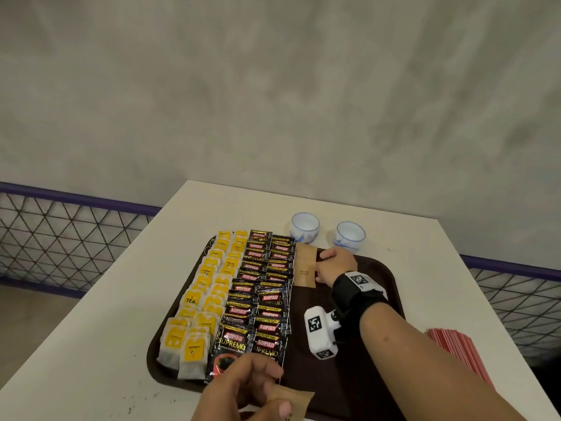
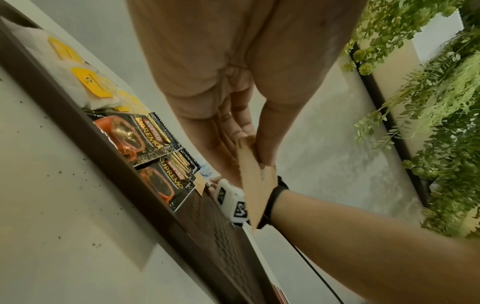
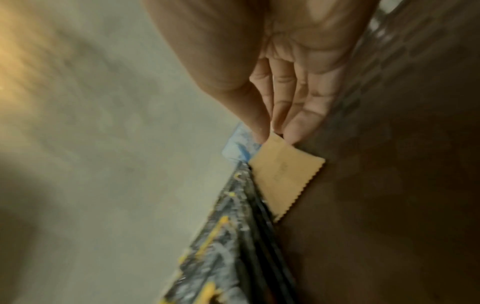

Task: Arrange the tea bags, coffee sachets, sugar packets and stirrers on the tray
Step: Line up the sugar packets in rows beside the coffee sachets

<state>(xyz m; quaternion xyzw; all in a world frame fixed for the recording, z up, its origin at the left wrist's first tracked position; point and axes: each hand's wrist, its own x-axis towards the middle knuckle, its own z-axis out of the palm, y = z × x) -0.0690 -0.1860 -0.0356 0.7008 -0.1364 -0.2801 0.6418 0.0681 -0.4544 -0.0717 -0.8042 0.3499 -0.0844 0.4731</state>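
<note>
A brown tray (image 1: 364,375) lies on the white table. Two columns of yellow tea bags (image 1: 206,293) fill its left side, with two columns of black coffee sachets (image 1: 261,296) beside them. One brown sugar packet (image 1: 306,265) lies flat at the tray's far end, right of the sachets. My right hand (image 1: 321,264) pinches its right edge between thumb and fingertips (image 3: 296,133); the packet (image 3: 285,174) touches the sachets (image 3: 233,236). Over the tray's near edge, my left hand (image 1: 273,399) pinches another brown sugar packet (image 2: 257,185). Red stirrers (image 1: 455,350) lie on the table to the right of the tray.
Two white-and-blue cups (image 1: 304,227) (image 1: 350,235) stand just beyond the tray's far edge. The tray's right half is bare brown surface. A wire-mesh fence with a purple rail (image 1: 76,226) runs behind the table, in front of a grey wall.
</note>
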